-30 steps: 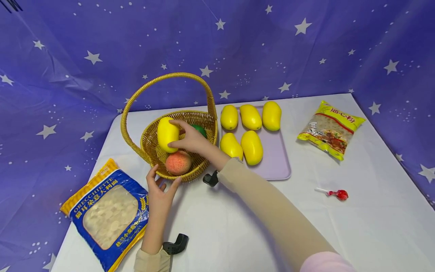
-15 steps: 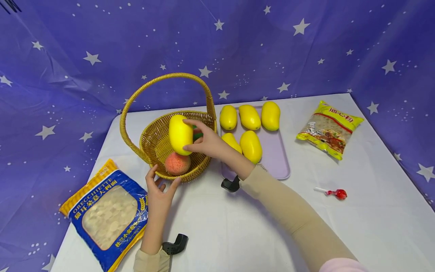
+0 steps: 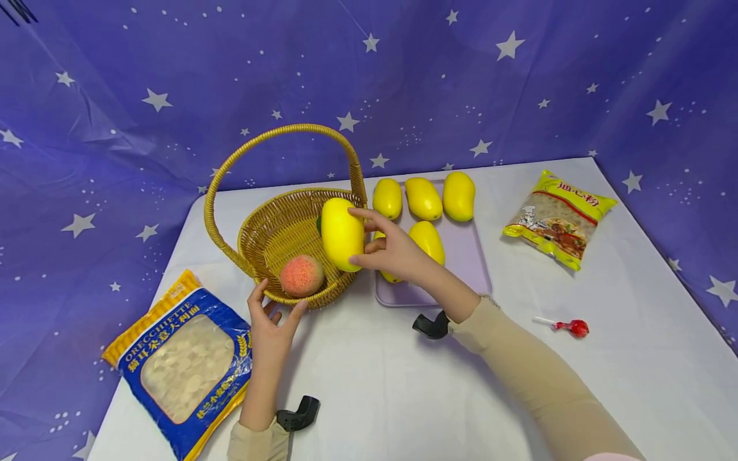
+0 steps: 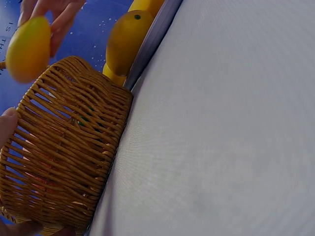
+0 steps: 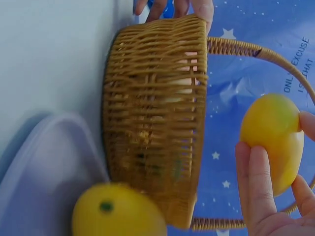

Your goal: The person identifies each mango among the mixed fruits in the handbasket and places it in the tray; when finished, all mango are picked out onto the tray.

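Observation:
A yellow mango (image 3: 343, 234) is pinched between the thumb and fingers of my right hand (image 3: 398, 250). It is held up over the right rim of the wicker basket (image 3: 271, 218), apart from it in the right wrist view. My left hand (image 3: 273, 326) grips the basket's near side, with thumb and fingers spread on the wicker. Inside the basket lies a peach (image 3: 302, 276); a green thing (image 3: 319, 225) shows only as a sliver behind the held mango. Several more mangoes (image 3: 423, 198) lie on a lilac tray (image 3: 468, 275) to the right, one mostly hidden by my right hand.
A blue orecchiette pasta bag (image 3: 184, 365) lies left of my left hand. At the far right are a yellow-and-clear food bag (image 3: 559, 221) and a red lollipop (image 3: 578, 329). The basket's tall handle (image 3: 288, 130) arches over it; a starry curtain (image 3: 403, 83) hangs behind.
My right hand has carried the mango rightward, from inside the basket to over its right rim, uncovering the peach. My left hand and the basket have stayed put.

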Available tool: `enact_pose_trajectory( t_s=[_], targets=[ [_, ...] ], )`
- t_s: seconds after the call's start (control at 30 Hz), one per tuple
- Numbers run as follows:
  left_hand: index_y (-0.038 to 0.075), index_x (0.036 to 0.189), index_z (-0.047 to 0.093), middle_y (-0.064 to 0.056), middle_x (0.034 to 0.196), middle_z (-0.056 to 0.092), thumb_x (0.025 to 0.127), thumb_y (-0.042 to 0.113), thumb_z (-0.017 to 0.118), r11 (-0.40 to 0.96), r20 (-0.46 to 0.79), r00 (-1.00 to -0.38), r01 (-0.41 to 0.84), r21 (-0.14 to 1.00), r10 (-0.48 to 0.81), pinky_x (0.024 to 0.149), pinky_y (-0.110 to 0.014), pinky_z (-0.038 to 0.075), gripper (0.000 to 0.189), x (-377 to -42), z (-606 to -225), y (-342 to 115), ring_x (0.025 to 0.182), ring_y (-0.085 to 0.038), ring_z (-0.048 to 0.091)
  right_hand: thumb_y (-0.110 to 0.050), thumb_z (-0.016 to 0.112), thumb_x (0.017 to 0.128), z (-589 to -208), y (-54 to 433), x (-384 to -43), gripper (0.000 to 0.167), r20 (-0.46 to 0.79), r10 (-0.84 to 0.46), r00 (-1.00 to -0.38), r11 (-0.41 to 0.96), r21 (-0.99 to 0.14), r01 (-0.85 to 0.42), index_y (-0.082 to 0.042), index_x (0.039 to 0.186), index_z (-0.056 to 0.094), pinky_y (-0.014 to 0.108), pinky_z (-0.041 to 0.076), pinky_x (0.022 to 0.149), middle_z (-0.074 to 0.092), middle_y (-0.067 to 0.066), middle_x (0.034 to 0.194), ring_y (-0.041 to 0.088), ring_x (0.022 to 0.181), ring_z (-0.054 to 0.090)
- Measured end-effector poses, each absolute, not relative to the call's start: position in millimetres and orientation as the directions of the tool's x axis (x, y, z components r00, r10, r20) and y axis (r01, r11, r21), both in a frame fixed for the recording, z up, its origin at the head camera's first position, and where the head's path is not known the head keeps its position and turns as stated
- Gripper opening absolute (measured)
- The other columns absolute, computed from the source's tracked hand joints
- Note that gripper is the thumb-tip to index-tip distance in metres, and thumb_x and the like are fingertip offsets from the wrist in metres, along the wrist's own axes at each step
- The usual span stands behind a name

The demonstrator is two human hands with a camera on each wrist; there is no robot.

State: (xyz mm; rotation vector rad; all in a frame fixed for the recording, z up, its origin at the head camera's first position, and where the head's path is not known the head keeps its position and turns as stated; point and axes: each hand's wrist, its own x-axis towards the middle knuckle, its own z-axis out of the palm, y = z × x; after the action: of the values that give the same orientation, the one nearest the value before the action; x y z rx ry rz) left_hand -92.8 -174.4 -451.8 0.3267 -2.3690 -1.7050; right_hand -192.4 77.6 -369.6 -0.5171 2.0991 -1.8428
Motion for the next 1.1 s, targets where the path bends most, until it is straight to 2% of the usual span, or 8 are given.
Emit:
enact_pose_trajectory(
  t_s=[0.27, 0.5, 0.67, 0.83, 1.1],
  targets=[
    [0.021, 0.148, 0.026, -0.007, 0.15, 0.03, 0.084, 0.033, 0.076, 0.325, 0.059, -0.95, -0.046, 0.945, -0.307, 0.104, -0.05, 0.035, 0.081, -92, -456, -175, 0.126, -0.031, 0.042, -0.006, 0.078, 0.08, -376, 123, -183, 0.079, 0.014, -0.423, -0.906, 0.143, -0.986, -0.082, -0.03, 0.145, 0.04, 0.036, 0.056, 0.073, 0.04, 0.014, 0.133, 0.03, 0.091, 0.062],
    [0.017, 0.148, 0.025, -0.008, 0.15, 0.029, 0.086, 0.031, 0.075, 0.322, 0.058, -0.951, -0.045, 0.946, -0.303, 0.105, -0.051, 0.035, 0.081, -92, -456, -174, 0.127, -0.032, 0.041, -0.007, 0.078, 0.08, -387, 164, -177, 0.08, -0.01, -0.369, -0.929, 0.185, -0.981, -0.063, -0.028, 0.147, 0.039, 0.031, 0.055, 0.072, 0.036, 0.016, 0.137, 0.028, 0.089, 0.061],
    [0.019, 0.148, 0.026, -0.006, 0.151, 0.028, 0.086, 0.03, 0.075, 0.318, 0.061, -0.95, -0.042, 0.947, -0.306, 0.105, -0.05, 0.035, 0.081, -92, -456, -173, 0.127, -0.031, 0.041, -0.008, 0.076, 0.082, -390, 191, -171, 0.08, -0.032, -0.332, -0.943, 0.209, -0.977, -0.04, -0.027, 0.148, 0.036, 0.028, 0.053, 0.073, 0.034, 0.017, 0.138, 0.026, 0.086, 0.061],
    [0.017, 0.149, 0.025, -0.008, 0.151, 0.027, 0.086, 0.027, 0.074, 0.309, 0.055, -0.953, -0.042, 0.95, -0.298, 0.105, -0.05, 0.034, 0.08, -92, -453, -173, 0.126, -0.032, 0.041, -0.009, 0.075, 0.083, -397, 216, -166, 0.079, -0.057, -0.277, -0.959, 0.243, -0.97, -0.013, -0.026, 0.149, 0.034, 0.026, 0.053, 0.072, 0.035, 0.019, 0.137, 0.022, 0.083, 0.061],
    [0.006, 0.149, 0.02, -0.02, 0.151, 0.024, 0.089, 0.02, 0.071, 0.308, 0.011, -0.959, -0.08, 0.948, -0.283, 0.105, -0.056, 0.032, 0.08, -83, -419, -160, 0.129, -0.042, 0.037, -0.012, 0.074, 0.086, -413, 244, -165, 0.081, -0.107, -0.242, -0.964, 0.295, -0.955, 0.032, -0.024, 0.152, 0.029, 0.024, 0.051, 0.074, 0.036, 0.022, 0.137, 0.018, 0.084, 0.061]
  ],
)
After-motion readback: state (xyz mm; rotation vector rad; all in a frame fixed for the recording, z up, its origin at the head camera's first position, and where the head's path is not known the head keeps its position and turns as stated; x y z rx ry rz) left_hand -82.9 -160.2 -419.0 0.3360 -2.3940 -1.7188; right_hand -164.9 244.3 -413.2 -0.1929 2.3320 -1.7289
